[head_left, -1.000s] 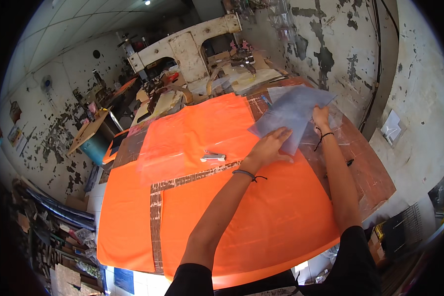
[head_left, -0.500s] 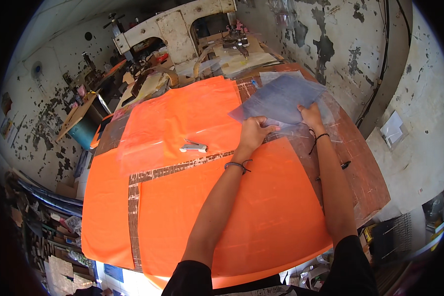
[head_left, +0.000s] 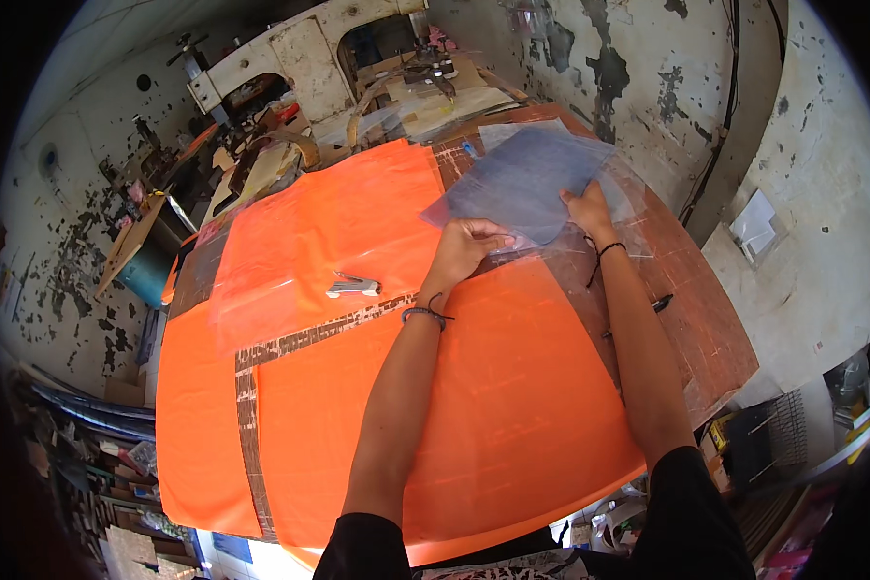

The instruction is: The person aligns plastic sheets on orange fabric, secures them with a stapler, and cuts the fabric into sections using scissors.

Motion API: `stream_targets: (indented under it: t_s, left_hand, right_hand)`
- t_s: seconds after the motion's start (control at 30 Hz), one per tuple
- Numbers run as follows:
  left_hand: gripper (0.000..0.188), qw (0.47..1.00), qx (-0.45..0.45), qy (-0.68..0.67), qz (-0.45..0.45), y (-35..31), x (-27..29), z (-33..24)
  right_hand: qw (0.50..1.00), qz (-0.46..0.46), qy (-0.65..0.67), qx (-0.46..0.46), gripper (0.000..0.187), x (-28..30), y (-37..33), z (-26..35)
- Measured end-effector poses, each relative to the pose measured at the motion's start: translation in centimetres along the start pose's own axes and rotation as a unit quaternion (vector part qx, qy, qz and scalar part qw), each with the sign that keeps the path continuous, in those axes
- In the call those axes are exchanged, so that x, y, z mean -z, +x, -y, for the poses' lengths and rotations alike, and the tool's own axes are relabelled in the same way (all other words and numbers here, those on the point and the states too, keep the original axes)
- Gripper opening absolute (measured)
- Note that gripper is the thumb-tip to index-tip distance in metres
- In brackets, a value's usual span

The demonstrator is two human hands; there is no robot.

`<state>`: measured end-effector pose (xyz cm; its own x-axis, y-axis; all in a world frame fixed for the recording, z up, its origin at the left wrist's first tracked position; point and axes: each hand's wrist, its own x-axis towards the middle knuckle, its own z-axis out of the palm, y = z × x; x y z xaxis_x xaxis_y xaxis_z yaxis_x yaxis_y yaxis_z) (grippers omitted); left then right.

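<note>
Blue-grey plastic sheet [head_left: 527, 174] at the table's [head_left: 696, 329] far right

The right hand [head_left: 588, 210] grips the sheet's near right edge. The left hand [head_left: 469, 248] bends its fingers toward the thumb at the near left edge; whether it pinches, I cannot tell. Farther left, a metal tool [head_left: 354, 286] lies on orange material [head_left: 324, 217].
</note>
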<state>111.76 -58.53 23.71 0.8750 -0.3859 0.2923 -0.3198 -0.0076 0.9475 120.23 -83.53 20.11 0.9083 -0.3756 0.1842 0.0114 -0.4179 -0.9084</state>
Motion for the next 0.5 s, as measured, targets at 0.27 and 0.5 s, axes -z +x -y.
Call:
stream_targets:
  t_s: [0.27,0.5]
  left_hand:
    - [0.015,0.999,0.054,0.0,0.0,0.3,0.7,0.2]
    - [0.012,0.997,0.043,0.051,-0.026,0.7,-1.5,-1.0]
  right_hand:
    - [0.998,-0.047,0.001,0.041,0.06,-0.7,-0.2,0.2]
    - [0.998,-0.023,0.064,-0.01,0.074,1.1,1.1,-0.4]
